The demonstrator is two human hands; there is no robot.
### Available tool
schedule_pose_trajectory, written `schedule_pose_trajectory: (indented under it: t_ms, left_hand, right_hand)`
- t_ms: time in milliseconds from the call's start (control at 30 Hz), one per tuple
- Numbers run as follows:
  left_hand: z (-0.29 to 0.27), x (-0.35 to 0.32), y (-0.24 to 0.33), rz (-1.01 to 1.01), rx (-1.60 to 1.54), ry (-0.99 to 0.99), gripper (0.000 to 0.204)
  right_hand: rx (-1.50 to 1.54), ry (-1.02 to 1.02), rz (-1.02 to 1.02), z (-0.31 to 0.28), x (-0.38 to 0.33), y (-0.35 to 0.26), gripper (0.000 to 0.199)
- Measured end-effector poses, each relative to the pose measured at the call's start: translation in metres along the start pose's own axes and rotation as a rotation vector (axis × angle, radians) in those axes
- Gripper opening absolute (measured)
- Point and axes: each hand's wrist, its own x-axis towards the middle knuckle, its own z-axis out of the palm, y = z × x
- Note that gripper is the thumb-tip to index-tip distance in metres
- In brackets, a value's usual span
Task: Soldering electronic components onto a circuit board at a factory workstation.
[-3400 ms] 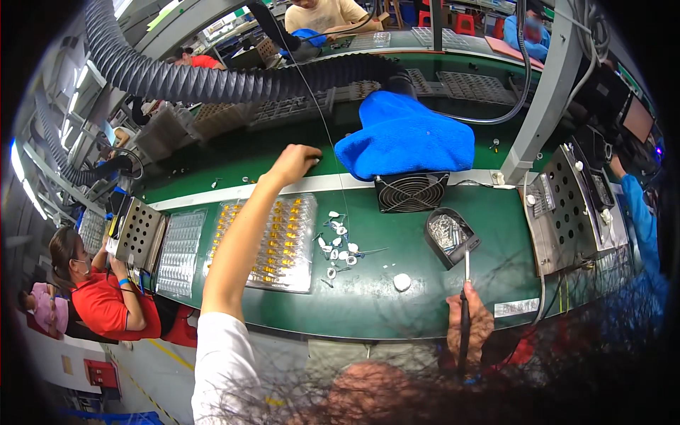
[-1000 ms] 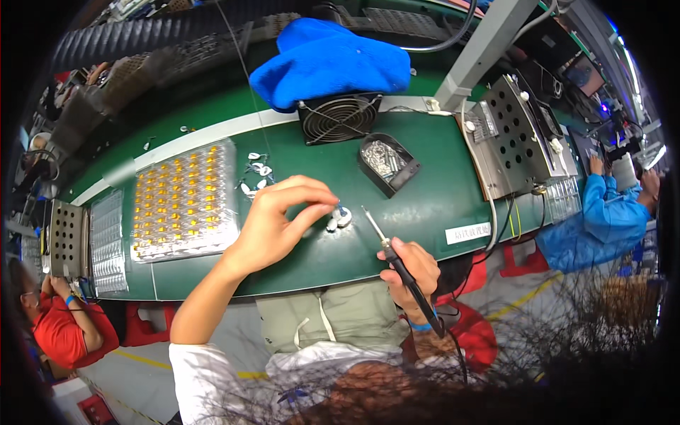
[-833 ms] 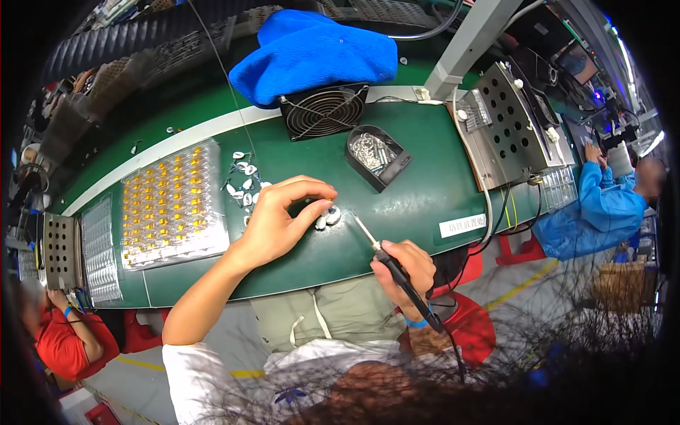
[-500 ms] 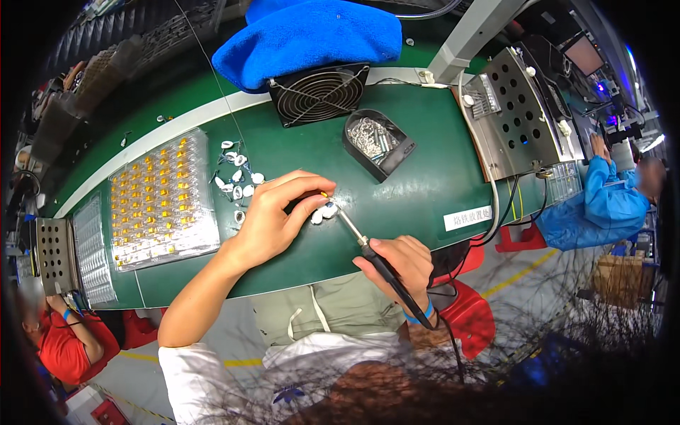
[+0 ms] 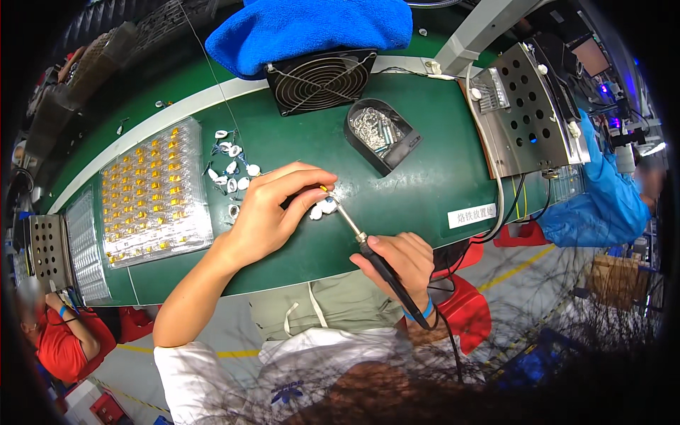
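My right hand (image 5: 405, 263) is wrapped round the black handle of a soldering iron (image 5: 388, 273). Its metal tip slants up and left to a small cluster of white rounded parts (image 5: 321, 210) on the green bench. Thumb and forefinger of my left hand (image 5: 269, 209) pinch a tiny yellow part (image 5: 324, 188) right beside the iron's tip. The exact contact between tip and parts is too small to make out. Left of that hand lie several loose white oval parts (image 5: 231, 185) with dark wires.
A clear plastic tray (image 5: 157, 191) of yellow pieces stands at left. At the back are a black fan (image 5: 322, 81) under a blue cloth (image 5: 312, 35) and a black bin (image 5: 388, 156) of metal bits. A perforated metal box (image 5: 520, 113) and cables stand right; co-workers sit at both sides.
My hands keep nearly the same pose, iron tip at the white parts. The view has shifted slightly. At right, the co-worker's blue sleeve has moved up.
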Motion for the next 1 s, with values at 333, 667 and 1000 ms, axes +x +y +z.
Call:
schedule_pose_trajectory:
  t_ms: [333, 667, 1000]
  left_hand:
    - [0.0002, 0.0015, 0.0016, 0.014, 0.029, 0.001, 0.023]
    - [0.0005, 0.0002, 0.005, -0.032, -0.045, -0.023, 0.03]
    - [-0.0013, -0.0015, 0.0047, -0.062, -0.09, -0.028, 0.035]
  right_hand:
    - [0.014, 0.054, 0.004, -0.0012, -0.0031, 0.0014, 0.048]
    - [0.062, 0.1, 0.019, -0.0032, -0.0047, 0.0039, 0.048]
    - [0.066, 0.031, -0.022, -0.0036, 0.0011, 0.0042, 0.045]
